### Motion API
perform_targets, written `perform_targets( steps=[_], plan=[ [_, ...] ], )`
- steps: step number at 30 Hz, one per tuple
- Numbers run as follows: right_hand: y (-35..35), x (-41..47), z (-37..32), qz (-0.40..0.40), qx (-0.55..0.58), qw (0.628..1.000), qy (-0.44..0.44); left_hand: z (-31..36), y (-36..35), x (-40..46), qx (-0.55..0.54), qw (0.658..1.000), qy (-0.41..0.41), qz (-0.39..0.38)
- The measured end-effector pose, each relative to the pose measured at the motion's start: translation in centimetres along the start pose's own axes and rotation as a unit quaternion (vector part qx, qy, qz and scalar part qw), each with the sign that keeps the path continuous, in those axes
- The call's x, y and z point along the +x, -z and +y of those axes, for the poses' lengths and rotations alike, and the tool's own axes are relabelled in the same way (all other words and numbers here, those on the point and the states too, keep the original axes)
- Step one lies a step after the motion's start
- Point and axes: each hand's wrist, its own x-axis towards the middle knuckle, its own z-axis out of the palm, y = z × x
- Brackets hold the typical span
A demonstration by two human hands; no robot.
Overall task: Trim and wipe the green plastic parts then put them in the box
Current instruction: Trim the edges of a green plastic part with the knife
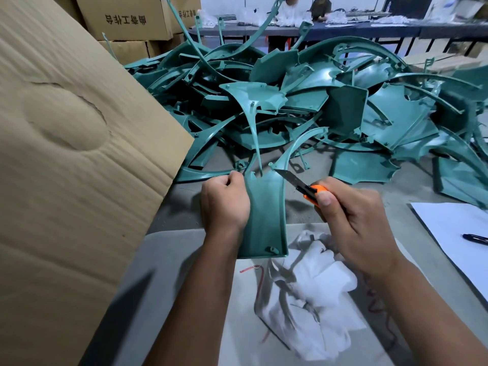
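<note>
My left hand [224,202] grips the left edge of a green plastic part [266,215], a flat panel with two curved arms at its far end, held upright above the table. My right hand [351,215] grips an orange utility knife [309,191]. Its blade [289,178] points up and left, with the tip at the part's upper right corner. A white cloth [314,291] lies crumpled on the table below the part. A big heap of green plastic parts [317,101] covers the table beyond. The cardboard box flap [66,154] rises at the left.
White paper [459,233] with a black pen [475,239] lies at the right. Stacked cardboard boxes [124,19] stand at the back left. People work at a far table [369,30]. A red string [260,276] lies beside the cloth.
</note>
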Motion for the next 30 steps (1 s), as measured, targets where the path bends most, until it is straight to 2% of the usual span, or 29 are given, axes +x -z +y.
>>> perform_targets(
  steps=[3,6,10,13,17,24,30],
  plan=[
    [0.2,0.0,-0.1,-0.005,0.011,1.000,0.011,0.1,-0.2,-0.2,-0.020,1.000,0.022,-0.008],
    [-0.5,-0.3,-0.7,-0.032,0.013,0.999,0.033,-0.1,0.2,0.8,-0.067,0.994,0.079,0.015],
    [-1.0,-0.5,-1.0,-0.060,0.030,0.997,0.031,-0.6,1.0,2.4,-0.076,0.992,0.095,0.041],
    [-0.6,-0.4,-0.7,-0.015,0.059,0.998,0.015,-0.6,1.0,2.5,-0.055,0.993,0.083,0.055],
    [-0.7,-0.1,-0.4,0.026,0.002,1.000,-0.012,-0.6,0.5,2.0,-0.048,0.996,0.053,0.047],
    [-1.2,0.3,-0.4,-0.028,-0.004,0.999,-0.026,-0.6,0.1,1.7,-0.028,0.997,0.028,0.061],
    [-1.3,0.2,-0.4,-0.104,0.050,0.992,-0.046,-1.0,0.3,2.5,-0.045,0.995,0.042,0.082]
  ],
)
